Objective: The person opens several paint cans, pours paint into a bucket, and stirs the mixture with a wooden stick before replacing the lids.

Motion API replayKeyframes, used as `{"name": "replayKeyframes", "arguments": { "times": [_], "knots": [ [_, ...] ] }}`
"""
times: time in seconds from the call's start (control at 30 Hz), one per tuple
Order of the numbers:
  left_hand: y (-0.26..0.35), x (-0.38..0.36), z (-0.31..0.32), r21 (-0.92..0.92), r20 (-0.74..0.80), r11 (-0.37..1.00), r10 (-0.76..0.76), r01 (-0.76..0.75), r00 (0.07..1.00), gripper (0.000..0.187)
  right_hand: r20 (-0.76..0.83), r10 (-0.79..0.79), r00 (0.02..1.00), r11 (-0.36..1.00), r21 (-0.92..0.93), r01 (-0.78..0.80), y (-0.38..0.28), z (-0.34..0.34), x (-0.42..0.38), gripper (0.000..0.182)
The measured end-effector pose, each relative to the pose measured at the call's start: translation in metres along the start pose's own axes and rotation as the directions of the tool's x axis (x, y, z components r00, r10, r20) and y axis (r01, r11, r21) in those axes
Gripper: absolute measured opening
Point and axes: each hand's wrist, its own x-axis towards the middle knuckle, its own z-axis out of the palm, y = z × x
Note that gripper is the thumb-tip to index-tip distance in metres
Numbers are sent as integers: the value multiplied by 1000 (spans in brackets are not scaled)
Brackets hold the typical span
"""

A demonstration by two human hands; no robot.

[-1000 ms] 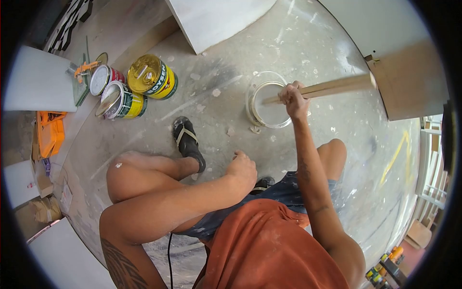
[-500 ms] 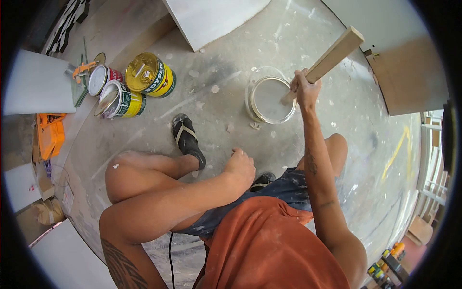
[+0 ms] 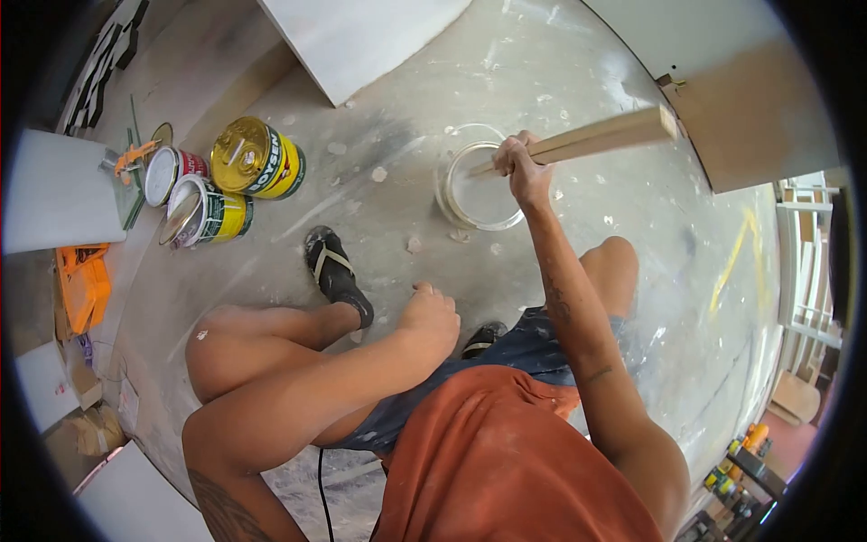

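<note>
A: Where's the wooden stick (image 3: 605, 137)?

B: In the right hand (image 3: 526, 169); the fingers are closed round it towards its lower end, which reaches inside the rim of the round pail (image 3: 448, 200); the longer part slants out to the right.

A: And the pail?

B: On the paint-spotted floor (image 3: 388, 235), ahead of the person; pale grey stuff (image 3: 488, 203) shows inside it.

A: The left hand (image 3: 429, 319)?

B: Loosely curled above the lap; its fingers bend inwards, though I can't tell whether the tips press the palm.

A: What stands off to the left?

B: A yellow-labelled BOYSEN can (image 3: 282, 167); just beside it, a green-and-yellow can (image 3: 228, 215) and a red-labelled can (image 3: 192, 163).
</note>
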Motion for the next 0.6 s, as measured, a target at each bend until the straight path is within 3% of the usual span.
{"name": "replayKeyframes", "arguments": {
  "times": [0.03, 0.1, 0.13, 0.2, 0.23, 0.27, 0.33, 0.37, 0.4, 0.47, 0.5, 0.53, 0.6],
  "knots": [
    [0, -1, 0, 15, -1, 1000, -6, 6, 1000, 27, -2, 0, 1000, 1000, -6, 0, -4, -5, 2, 27],
    [0, -1, 3, 27, -26, 1000, -4, 5, 1000, 27, -26, 202, 979, 970, -135, -204, -15, -10, 12, 28],
    [0, -2, 3, 40, -46, 999, -3, 5, 999, 26, -25, 203, 979, 970, -133, -205, -21, -4, 13, 28],
    [-1, -3, 4, 24, -34, 1000, 8, -7, 999, 27, -181, 29, 983, 906, -411, -103, -28, 9, 13, 29],
    [-1, -3, 4, 6, -32, 1000, 17, -17, 999, 27, -130, -77, 989, 943, -331, 30, -14, 4, 9, 28],
    [-1, -3, 4, 10, -25, 1000, 15, -15, 1000, 27, -134, -77, 988, 945, -324, 30, -4, 0, 6, 28],
    [0, -3, 7, 25, -55, 1000, 14, -13, 998, 26, 27, 12, 1000, 987, 161, -16, 6, -12, 4, 26],
    [0, -3, 8, 24, -50, 1000, 14, -13, 999, 26, 113, 146, 983, 973, 164, -163, 3, -23, 7, 30],
    [0, -3, 9, 31, -61, 999, 9, -7, 998, 26, 113, 147, 983, 972, 166, -164, -6, -19, 10, 30],
    [3, -2, 9, 39, -66, 999, 9, -7, 998, 25, -105, 130, 986, 937, -311, -157, -27, -8, 13, 32],
    [3, -2, 8, 39, -71, 999, 17, -14, 997, 25, -167, 51, 985, 931, -349, -107, -29, -1, 12, 32],
    [2, -2, 7, 39, -78, 999, 23, -20, 997, 24, -174, 49, 984, 932, -345, -107, -22, -4, 10, 32],
    [2, -1, 6, 34, -76, 999, 24, -22, 997, 24, -90, -90, 992, 996, 6, 91, -2, -9, 5, 30]
  ]
}}
